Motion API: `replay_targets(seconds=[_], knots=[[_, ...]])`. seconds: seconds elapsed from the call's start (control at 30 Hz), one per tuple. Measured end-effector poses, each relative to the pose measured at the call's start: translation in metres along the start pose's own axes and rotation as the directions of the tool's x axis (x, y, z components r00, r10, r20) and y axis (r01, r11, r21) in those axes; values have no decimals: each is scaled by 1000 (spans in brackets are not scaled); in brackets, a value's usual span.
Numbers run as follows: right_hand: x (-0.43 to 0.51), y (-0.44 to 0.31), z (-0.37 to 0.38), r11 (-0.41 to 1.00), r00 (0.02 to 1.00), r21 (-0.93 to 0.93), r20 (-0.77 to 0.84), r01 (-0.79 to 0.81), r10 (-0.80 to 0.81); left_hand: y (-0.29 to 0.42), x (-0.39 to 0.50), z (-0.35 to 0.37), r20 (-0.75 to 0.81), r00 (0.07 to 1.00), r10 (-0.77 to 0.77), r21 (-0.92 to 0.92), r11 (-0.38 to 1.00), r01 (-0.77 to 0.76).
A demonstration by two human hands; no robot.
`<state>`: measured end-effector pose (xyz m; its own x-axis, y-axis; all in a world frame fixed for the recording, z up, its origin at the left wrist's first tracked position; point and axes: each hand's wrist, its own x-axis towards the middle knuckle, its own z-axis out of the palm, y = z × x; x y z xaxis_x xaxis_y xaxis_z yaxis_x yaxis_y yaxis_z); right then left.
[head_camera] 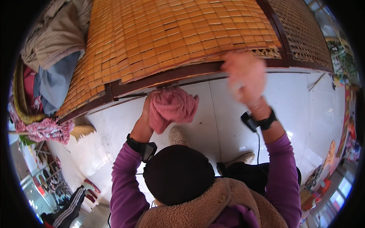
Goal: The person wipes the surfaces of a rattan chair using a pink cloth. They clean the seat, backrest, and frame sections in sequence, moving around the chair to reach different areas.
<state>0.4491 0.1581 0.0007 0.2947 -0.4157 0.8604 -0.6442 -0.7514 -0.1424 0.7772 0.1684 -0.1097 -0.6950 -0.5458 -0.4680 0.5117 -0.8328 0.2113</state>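
Bunched pink cloth [174, 107] covers most of my left hand [146, 114], which grips it just off the front rail of a wooden-framed bench or bed. Over the same rail, farther right, my right hand [245, 77] is blurred; no object shows in it, and its fingers cannot be made out. Behind both hands lies an orange slatted mat [176, 34] with a frayed front edge. A black device is strapped to each wrist.
Brown and grey-blue clothes [57, 37] are heaped at the mat's left end, beside a yellow-rimmed basket [18, 94]. A straw broom head [82, 131] is below. Woven cane [302, 31] fills the right panel. Shoes [91, 189] and striped trousers [68, 208] are at lower left.
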Motion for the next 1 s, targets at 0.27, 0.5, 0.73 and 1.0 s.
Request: replay_targets(seconds=[0.27,0.5,0.73,1.0], knots=[[-91,-158,119,332,400,254,297,-908,867,-5,6,76,-197,972,-127,193,967,165],[-103,-131,117,-250,25,588,419,-769,908,17,-28,93,-265,956,-124,790,541,289],[-123,-24,28,429,140,628,-456,-649,879,88,-98,179,350,896,273,933,-188,-308],[-88,-95,122,578,403,249,-508,-777,761,117,-21,154,484,845,229,230,-964,129]])
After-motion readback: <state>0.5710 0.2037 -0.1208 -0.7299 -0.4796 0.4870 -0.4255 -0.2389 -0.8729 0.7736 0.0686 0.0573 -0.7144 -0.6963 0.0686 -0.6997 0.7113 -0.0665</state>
